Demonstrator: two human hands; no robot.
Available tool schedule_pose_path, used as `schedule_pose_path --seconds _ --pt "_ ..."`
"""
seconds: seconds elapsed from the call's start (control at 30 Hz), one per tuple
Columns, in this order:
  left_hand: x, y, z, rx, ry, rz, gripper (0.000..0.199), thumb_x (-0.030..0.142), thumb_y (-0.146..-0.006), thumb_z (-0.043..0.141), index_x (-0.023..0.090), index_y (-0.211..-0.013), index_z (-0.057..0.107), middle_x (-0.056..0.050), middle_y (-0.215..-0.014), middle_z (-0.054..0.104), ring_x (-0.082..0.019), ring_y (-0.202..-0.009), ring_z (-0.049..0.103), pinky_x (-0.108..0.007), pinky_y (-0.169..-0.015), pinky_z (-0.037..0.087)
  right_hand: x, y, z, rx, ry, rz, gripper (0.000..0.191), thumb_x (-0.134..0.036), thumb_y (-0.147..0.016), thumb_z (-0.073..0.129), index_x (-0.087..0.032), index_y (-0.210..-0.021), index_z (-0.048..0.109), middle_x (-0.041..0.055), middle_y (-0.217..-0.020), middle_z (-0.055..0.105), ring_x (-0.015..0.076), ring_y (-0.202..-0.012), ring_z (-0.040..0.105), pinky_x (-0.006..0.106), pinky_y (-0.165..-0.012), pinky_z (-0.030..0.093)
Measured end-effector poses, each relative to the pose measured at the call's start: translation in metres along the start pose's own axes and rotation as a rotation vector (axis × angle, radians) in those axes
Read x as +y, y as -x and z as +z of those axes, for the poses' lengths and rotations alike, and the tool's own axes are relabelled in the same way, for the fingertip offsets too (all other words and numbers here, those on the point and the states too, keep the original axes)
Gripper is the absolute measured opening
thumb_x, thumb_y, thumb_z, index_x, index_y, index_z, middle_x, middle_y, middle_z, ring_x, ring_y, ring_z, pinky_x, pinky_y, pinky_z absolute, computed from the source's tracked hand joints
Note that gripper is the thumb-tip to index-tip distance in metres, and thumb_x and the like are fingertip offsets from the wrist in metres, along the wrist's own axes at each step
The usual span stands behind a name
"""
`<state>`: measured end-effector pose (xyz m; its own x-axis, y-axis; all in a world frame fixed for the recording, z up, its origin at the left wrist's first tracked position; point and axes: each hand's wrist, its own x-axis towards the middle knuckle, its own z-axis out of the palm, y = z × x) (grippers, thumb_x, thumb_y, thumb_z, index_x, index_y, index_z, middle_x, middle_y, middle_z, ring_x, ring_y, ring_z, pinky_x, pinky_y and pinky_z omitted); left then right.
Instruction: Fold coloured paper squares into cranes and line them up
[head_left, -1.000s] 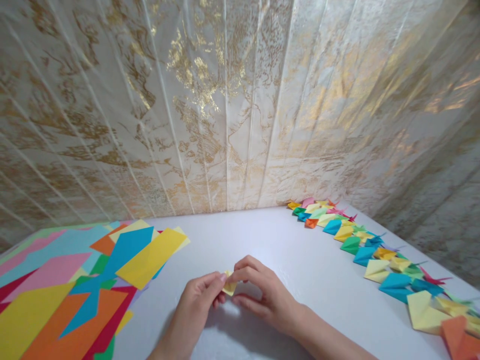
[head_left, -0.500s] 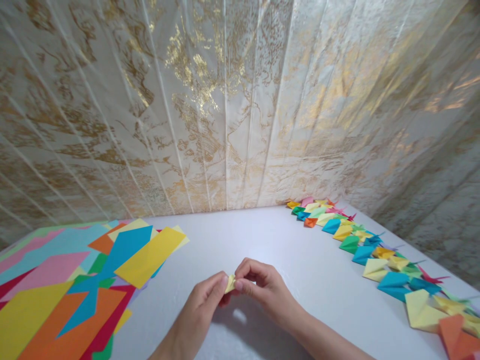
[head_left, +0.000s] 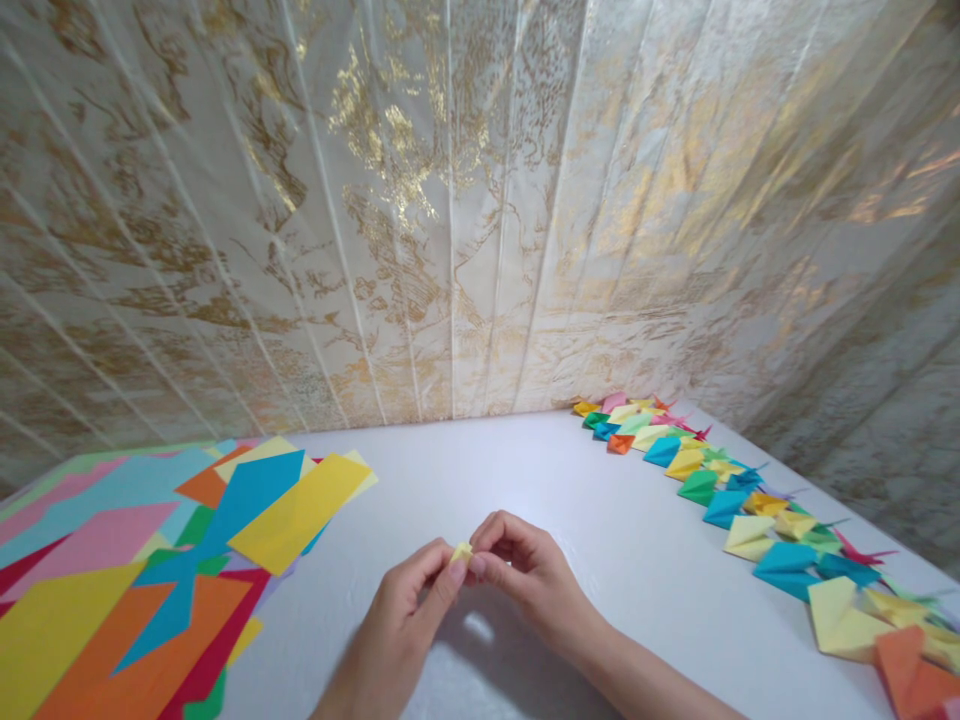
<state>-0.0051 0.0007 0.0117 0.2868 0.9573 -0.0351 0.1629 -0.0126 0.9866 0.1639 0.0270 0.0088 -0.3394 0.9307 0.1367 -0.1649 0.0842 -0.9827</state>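
over the near middle of the bench, in the head view, the left hand and right hand each close their grip to a fingertip pinch on a small folded yellow paper. it should be light, thin, easily crumpled; best held by its creased edges. coloured sheets cover the smooth white bench's left, folded paper pieces line its right edge, and a gold-patterned backdrop rises behind it.

diffuse light, dimmer far right | soft shadow below right hand | glints on patterned backdrop | edges stretched, blurred
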Motion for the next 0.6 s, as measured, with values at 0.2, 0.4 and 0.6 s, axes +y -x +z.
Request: schedule_pose_path --seconds 0.2,0.4,0.6 --pt "-0.0005 0.0019 0.0021 0.051 -0.033 0.027 0.039 0.054 -0.095 0.05 0.021 -0.076 0.06 0.003 -0.074 0.049 -0.017 -0.071 0.045 -0.024 -0.065 0.036 0.0042 0.0011 0.0028 0.032 -0.12 -0.004 0.038 -0.044 -0.08 0.08 -0.021 -0.09 0.052 -0.0041 -0.074 0.059 0.0134 -0.068 0.06 0.027 -0.068 0.046" --pt "-0.0021 0.0027 0.0056 0.077 -0.038 0.05 0.038 0.05 -0.095 0.05 0.022 -0.07 0.053 0.004 -0.071 0.046 -0.017 -0.069 0.044 -0.024 -0.065 0.037 0.0029 0.0054 0.006 0.059 -0.03 -0.061 0.03 -0.041 -0.086 0.074 -0.021 -0.084 0.052 -0.004 -0.075 0.056 0.0138 -0.07 0.06 0.027 -0.07 0.045" --pt "-0.0069 0.0006 0.0041 0.105 -0.097 0.019 0.041 0.053 -0.097 0.044 0.023 -0.07 0.047 0.005 -0.068 0.044 -0.016 -0.065 0.043 -0.025 -0.062 0.034 -0.0003 0.0001 0.0 0.01 0.019 0.029 0.039 -0.054 -0.084 0.072 -0.02 -0.088 0.053 -0.0032 -0.072 0.057 0.0142 -0.066 0.056 0.027 -0.066 0.042"
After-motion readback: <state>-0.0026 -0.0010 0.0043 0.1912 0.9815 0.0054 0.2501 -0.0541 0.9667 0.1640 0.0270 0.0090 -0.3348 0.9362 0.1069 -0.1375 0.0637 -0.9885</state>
